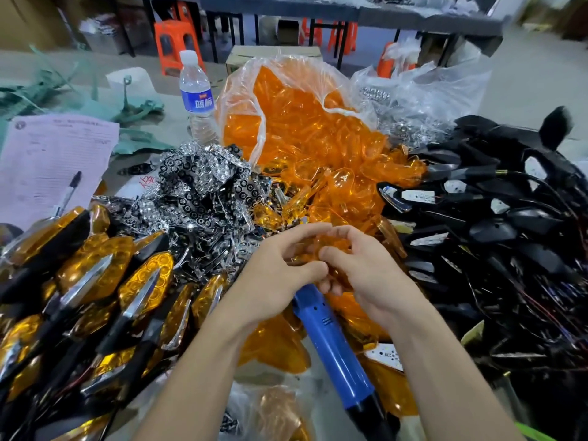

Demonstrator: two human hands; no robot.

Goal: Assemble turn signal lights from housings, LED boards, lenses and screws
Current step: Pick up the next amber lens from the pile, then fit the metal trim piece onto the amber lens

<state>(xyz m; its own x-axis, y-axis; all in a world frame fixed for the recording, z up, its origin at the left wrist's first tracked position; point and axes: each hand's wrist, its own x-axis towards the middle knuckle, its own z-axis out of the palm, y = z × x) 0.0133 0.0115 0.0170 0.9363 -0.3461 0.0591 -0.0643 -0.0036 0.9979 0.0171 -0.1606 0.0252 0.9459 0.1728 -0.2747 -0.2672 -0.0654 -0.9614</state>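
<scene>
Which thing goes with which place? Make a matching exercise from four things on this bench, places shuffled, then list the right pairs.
Things
1. water bottle
2. black housings
3. finished turn signals
4. blue screwdriver

Places
a. heaped at the right
b. heaped at the left front
c. upright, left of the bag of orange lenses
d. slanted at centre, top end under the left hand and right hand, which hold an orange lens

Pairs: 1-c, 2-a, 3-b, 4-d
</scene>
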